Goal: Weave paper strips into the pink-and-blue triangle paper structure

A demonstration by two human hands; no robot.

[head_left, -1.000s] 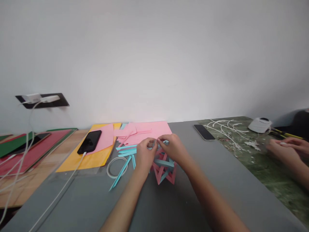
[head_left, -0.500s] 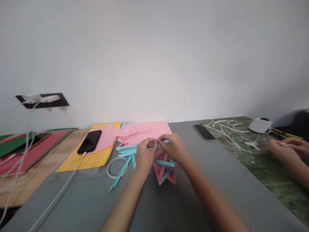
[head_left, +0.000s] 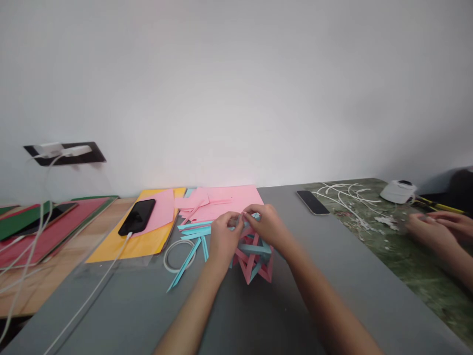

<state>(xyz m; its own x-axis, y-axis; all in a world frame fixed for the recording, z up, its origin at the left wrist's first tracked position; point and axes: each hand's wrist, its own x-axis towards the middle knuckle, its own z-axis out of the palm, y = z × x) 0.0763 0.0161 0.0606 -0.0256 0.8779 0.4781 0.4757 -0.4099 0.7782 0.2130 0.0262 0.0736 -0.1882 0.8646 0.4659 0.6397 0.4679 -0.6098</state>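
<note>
A pink and blue folded-paper star model hangs below my fingers, its points facing down over the grey table. My left hand pinches at the upper left of the model. Across from it, my right hand has its thumb and finger pinched at the top, fingertips almost meeting the left ones. The exact bit of paper between the fingertips is hidden. To the left lie folded blue paper strips, and two more strips cross a roll of tape.
Pink paper sheets lie against the wall. A charging phone rests on yellow paper; another phone lies right. A co-worker's hands work over a green surface beside white cords. A white cable crosses the table's left.
The paper model has shifted slightly right and turned a little, still at my fingertips. Both my hands stay pinched at its top. The co-worker's hands have moved slightly.
</note>
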